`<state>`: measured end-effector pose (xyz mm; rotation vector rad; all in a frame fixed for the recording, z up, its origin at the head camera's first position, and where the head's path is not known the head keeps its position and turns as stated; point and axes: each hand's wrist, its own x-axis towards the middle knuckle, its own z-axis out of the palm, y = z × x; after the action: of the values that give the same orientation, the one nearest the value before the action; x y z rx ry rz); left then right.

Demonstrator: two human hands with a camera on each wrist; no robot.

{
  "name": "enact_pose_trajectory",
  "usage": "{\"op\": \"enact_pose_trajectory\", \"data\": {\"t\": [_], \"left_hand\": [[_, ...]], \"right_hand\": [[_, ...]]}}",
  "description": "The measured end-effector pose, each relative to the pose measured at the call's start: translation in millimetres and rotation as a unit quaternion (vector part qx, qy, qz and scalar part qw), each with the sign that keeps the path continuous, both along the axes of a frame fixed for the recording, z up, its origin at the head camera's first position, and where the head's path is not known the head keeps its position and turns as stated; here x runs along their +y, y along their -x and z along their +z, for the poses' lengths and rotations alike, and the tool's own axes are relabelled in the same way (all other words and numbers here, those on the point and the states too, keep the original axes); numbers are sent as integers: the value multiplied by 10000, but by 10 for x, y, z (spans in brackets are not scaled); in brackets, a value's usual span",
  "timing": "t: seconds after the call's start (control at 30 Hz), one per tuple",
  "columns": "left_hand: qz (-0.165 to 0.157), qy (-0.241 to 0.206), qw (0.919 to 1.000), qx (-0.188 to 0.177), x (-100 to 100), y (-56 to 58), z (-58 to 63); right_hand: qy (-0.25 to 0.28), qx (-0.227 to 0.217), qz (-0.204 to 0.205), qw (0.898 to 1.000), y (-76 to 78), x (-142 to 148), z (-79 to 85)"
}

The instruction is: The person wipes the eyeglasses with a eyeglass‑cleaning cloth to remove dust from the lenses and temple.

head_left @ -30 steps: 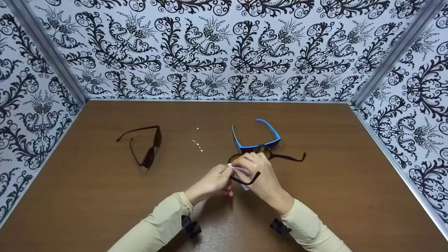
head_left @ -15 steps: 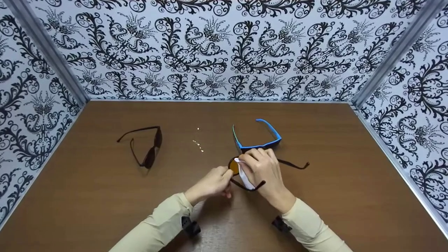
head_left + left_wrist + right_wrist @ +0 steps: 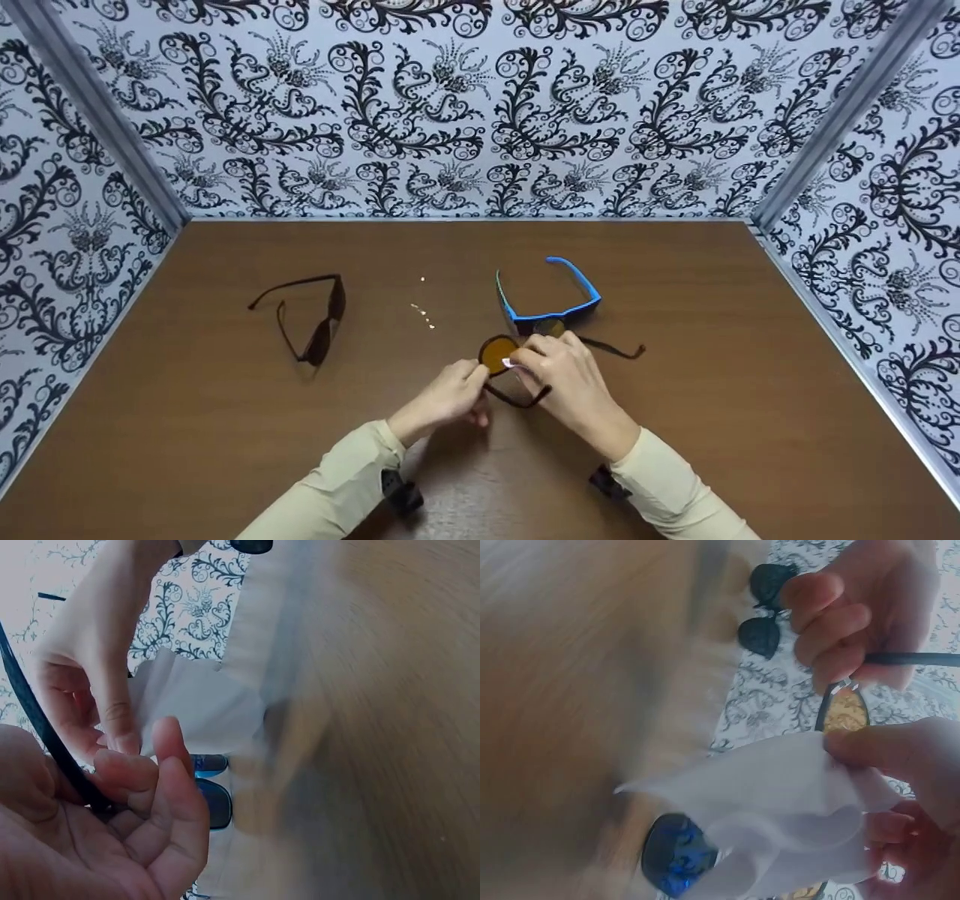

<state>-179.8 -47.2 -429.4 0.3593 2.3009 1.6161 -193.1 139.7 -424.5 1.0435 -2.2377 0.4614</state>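
My left hand (image 3: 450, 394) grips a pair of dark-framed sunglasses (image 3: 498, 354) with amber lenses, near the hinge of one lens. One temple points back toward me, the other out to the right. My right hand (image 3: 566, 382) pinches a white cloth (image 3: 780, 802) between thumb and fingers, over the middle of the frame. In the right wrist view the cloth hangs in folds below the thumb, and part of an amber lens (image 3: 847, 711) shows above it. The left wrist view shows the left fingers (image 3: 176, 802) curled near a dark temple (image 3: 45, 727).
Blue-framed sunglasses (image 3: 559, 313) lie open just beyond my hands. To the left, dark sunglasses (image 3: 322, 330) rest on the brown table (image 3: 225, 420). Small bright spots (image 3: 424, 313) show between them. Patterned walls (image 3: 465, 112) enclose the back and sides.
The right hand has shifted a little with the cloth, uncovering more of the near amber lens. The sunglasses and left hand have moved slightly left. The other sunglasses stay on the table.
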Motion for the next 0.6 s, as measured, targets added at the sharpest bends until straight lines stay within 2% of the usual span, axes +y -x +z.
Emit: {"op": "enact_pose_trajectory", "data": {"t": [0.1, 0.33, 0.43, 0.6], "left_hand": [[108, -80, 9999, -72, -36, 2, -1], [324, -203, 9990, -222, -130, 16, -21], [271, -642, 9963, -508, -150, 39, -27], [215, -1406, 9855, -929, -154, 72, -39]], "right_hand": [[69, 175, -128, 9997, 15, 12, 8], [630, 71, -607, 9961, 39, 75, 79], [619, -103, -874, 9942, 47, 108, 95], [566, -370, -1305, 9891, 47, 138, 95]]}}
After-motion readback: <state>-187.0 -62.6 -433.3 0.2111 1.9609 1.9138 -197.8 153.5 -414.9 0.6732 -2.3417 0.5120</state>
